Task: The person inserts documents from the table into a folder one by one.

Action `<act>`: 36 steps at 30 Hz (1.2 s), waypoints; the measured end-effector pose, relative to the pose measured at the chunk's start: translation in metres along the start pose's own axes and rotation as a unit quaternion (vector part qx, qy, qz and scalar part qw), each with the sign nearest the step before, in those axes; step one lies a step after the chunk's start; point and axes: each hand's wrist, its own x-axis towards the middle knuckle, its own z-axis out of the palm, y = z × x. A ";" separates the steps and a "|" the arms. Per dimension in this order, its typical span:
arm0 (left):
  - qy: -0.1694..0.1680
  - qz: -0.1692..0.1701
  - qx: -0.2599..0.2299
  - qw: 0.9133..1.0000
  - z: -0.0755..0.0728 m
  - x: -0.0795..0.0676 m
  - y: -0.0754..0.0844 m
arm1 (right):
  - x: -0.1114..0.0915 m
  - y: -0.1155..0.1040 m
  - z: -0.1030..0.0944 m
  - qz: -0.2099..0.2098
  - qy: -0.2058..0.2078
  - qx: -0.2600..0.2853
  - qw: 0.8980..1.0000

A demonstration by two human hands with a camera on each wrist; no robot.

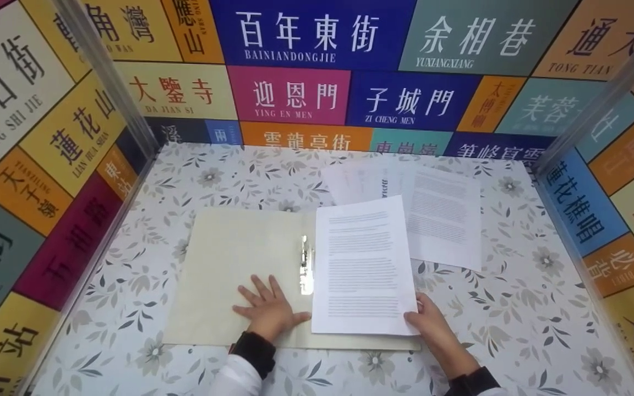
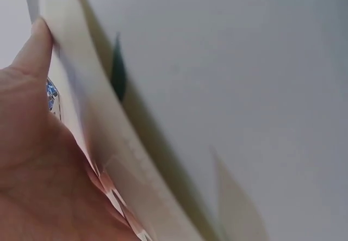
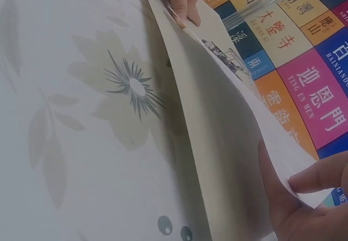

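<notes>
A cream file folder (image 1: 234,247) lies spread out on the table, with a metal clip (image 1: 307,264) along its spine. On its right half is a white printed sheet (image 1: 361,275), its right edge lifted a little. My right hand (image 1: 432,324) pinches the sheet's lower right corner between thumb and fingers; the right wrist view shows the paper (image 3: 283,154) bowing up from the folder. My left hand (image 1: 267,311) rests with spread fingers on the folder's left half, its thumb close to the sheet's lower left corner.
Behind the folder, several loose printed pages (image 1: 443,214) overlap on the flower-patterned table (image 1: 515,308). Panels with colourful street-name signs (image 1: 300,96) stand along the back and both sides.
</notes>
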 end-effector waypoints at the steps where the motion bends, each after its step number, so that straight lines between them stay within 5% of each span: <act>1: 0.000 0.000 0.001 1.000 0.000 0.000 0.000 | 0.000 0.001 0.000 0.000 0.000 -0.001 1.000; 36: 0.019 0.020 0.003 1.000 0.000 -0.007 -0.008 | -0.004 0.008 0.013 0.029 -0.028 -0.052 0.998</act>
